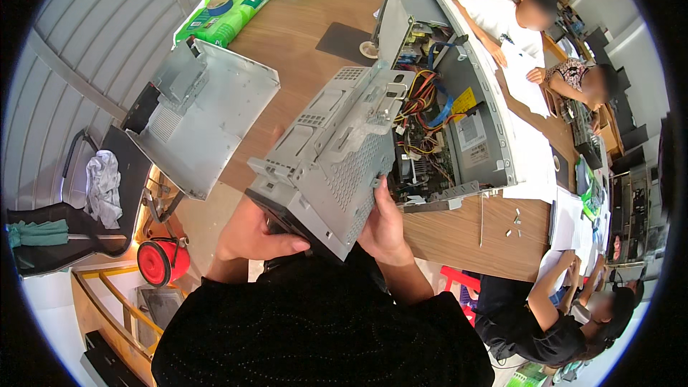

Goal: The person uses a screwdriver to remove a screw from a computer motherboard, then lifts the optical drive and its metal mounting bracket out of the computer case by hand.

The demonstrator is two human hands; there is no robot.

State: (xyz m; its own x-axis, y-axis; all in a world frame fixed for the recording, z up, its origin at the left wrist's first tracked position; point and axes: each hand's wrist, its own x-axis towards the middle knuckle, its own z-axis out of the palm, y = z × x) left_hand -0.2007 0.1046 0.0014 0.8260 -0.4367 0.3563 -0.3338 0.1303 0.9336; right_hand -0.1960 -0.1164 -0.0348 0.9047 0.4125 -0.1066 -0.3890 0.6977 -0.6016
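Observation:
Both of my hands grip a silver metal drive cage [337,158] with rows of punched holes, tilted in front of my body. My left hand [261,233] is closed round its dark lower-left end, thumb along the near edge. On the other side, my right hand [387,226] holds the perforated face, its thumb up along the edge. Just beyond is an opened desktop computer case [494,136] lying on the table. Coloured wires [423,104], a blue cable and a circuit board show inside it. The cage overlaps the case's left side; whether they touch, I cannot tell.
A detached metal cover [215,118] lies at the table's left edge. Green-white packages [229,11] and a dark mat [347,43] are at the back. A thin rod and small white bits [517,222] lie right. People with papers sit along the right side. A red cylinder [162,261] stands lower left.

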